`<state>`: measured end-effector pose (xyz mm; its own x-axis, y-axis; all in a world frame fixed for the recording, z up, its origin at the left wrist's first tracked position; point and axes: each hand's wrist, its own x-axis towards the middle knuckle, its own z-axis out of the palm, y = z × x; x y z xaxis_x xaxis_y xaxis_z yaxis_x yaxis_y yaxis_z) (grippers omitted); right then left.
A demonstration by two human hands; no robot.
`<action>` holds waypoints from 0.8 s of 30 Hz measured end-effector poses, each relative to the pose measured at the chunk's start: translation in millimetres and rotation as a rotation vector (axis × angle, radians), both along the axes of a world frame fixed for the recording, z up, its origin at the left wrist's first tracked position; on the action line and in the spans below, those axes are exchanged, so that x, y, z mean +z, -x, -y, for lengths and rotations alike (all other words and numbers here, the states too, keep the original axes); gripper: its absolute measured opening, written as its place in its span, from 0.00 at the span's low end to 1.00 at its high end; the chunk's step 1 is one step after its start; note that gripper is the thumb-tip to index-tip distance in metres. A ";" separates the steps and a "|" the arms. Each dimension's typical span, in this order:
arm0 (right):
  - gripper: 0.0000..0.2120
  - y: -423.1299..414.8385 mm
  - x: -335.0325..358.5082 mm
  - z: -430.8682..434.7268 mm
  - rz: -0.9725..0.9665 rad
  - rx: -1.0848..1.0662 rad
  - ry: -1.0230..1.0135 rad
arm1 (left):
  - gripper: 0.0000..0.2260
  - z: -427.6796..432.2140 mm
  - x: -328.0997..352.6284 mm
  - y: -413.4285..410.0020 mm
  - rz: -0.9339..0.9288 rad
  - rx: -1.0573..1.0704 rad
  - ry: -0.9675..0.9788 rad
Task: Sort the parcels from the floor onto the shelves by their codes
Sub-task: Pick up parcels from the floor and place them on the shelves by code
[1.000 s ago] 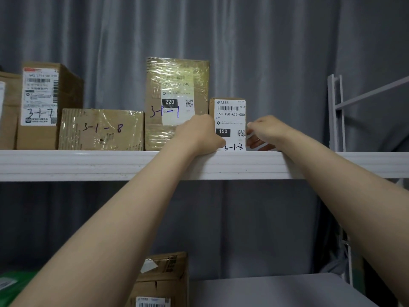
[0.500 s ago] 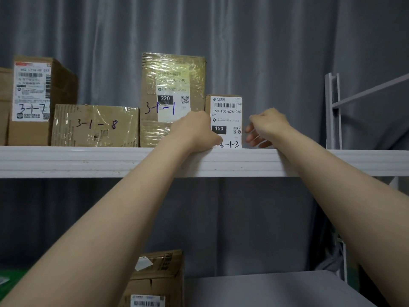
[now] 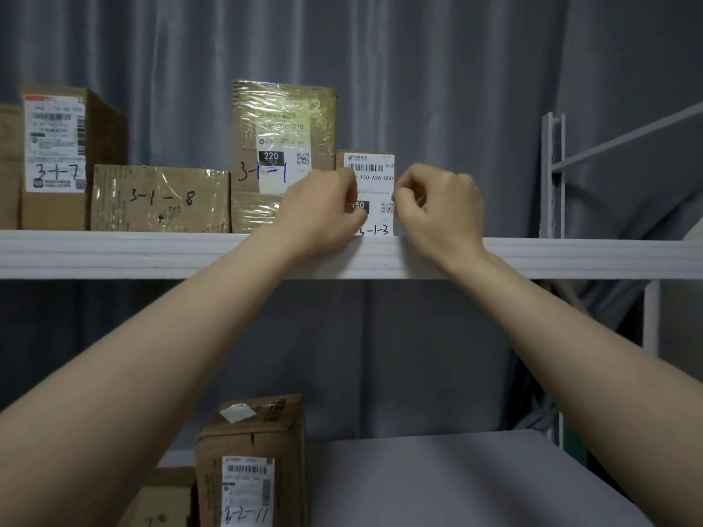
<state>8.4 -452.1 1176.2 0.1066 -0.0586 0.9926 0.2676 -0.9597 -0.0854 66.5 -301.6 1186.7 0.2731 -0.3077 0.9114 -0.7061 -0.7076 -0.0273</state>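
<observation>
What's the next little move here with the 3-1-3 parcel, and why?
Probably release it and draw both hands back. The 3-1-3 parcel already stands upright on the upper shelf beside the 3-1-1 parcel, label facing out; the left hand and right hand are curled at its side edges.

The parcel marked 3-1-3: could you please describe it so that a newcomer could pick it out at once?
Look at the upper white shelf, with its row of cardboard parcels. The parcel marked 3-1-3 stands at the row's right end, beside the tall plastic-wrapped parcel 3-1-1. Unlike that neighbour, it is small and unwrapped, with a white label covering nearly its whole front.
</observation>
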 end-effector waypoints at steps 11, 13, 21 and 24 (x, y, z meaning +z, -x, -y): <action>0.14 43.3 -40.8 -21.0 0.101 0.125 0.179 | 0.13 -46.9 -52.1 69.9 0.103 0.038 -0.325; 0.15 42.7 -58.7 -32.6 0.077 0.187 0.201 | 0.13 -65.3 -67.5 82.4 0.082 0.081 -0.347; 0.16 10.0 -180.1 -114.0 -0.187 0.362 0.210 | 0.17 -148.5 -157.9 101.9 -0.179 0.265 -0.390; 0.18 -0.4 -223.3 -154.8 -0.308 0.399 0.248 | 0.16 -190.4 -198.3 106.4 -0.305 0.347 -0.373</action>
<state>8.8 -297.3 952.9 0.3593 0.2772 0.8911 0.6127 -0.7903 -0.0012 -39.8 -111.2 988.4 0.6480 -0.4379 0.6232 -0.4500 -0.8802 -0.1506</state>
